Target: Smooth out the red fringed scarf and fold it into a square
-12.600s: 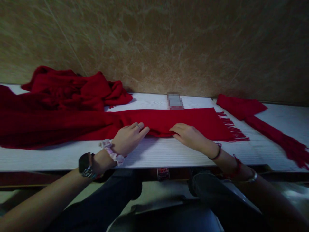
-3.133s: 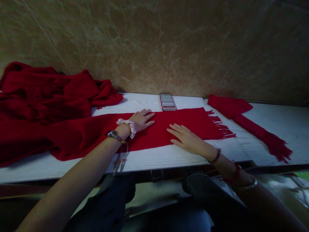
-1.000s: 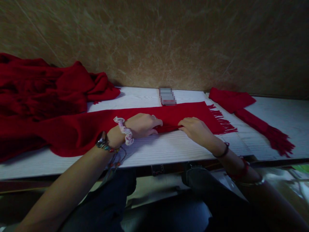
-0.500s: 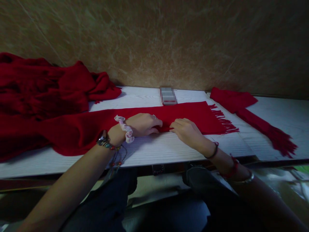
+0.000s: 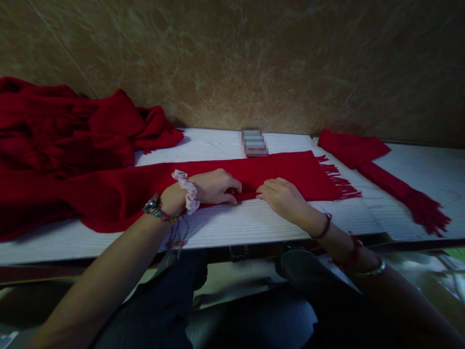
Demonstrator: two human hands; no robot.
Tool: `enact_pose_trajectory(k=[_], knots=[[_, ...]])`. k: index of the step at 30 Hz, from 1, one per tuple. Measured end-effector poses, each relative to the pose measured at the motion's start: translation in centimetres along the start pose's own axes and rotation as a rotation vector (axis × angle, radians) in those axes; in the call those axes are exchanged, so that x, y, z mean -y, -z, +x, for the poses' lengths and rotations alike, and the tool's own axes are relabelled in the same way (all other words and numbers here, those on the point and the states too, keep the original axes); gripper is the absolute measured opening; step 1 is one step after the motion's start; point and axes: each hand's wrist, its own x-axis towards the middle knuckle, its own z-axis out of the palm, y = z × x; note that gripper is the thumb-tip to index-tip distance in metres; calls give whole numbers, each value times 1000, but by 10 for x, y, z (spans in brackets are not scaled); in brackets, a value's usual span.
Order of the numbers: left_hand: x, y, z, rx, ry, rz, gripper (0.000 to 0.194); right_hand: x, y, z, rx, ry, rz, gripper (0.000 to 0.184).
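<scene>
A long red scarf (image 5: 279,167) lies flat across the white table, its fringe pointing right. My left hand (image 5: 214,186), with a pale scrunchie at the wrist, rests on the near edge of the scarf, fingers curled and thumb closed on the cloth. Just to its right, my right hand (image 5: 281,196) pinches the same edge between bent fingers; its fingertips are partly hidden. A short stretch of scarf shows between the two hands.
A heap of red cloth (image 5: 69,131) fills the left of the white table (image 5: 232,228). Behind the scarf lies a blurred-out rectangular object (image 5: 255,143). A folded red scarf (image 5: 356,148) lies on the right. A brown marbled wall (image 5: 232,63) runs along the back.
My left hand has slid slightly left along the near edge, so the gap between the hands is a little wider. My right hand stays at about the same spot.
</scene>
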Motion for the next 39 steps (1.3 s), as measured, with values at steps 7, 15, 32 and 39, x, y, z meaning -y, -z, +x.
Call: enact_pose_trajectory(k=[7,15,32,39], knots=[[-3,1,1,22,23,15,9,8,1,0,-24,33,-6,11],[2,-1,-4,-3,-30,55,11,5,-6,1,-14,3,3,16],[3,2,-5,19,23,25,8,13,-7,5,-24,16,53,17],[7,0,-5,6,8,56,9,11,-2,9,-11,29,34,17]])
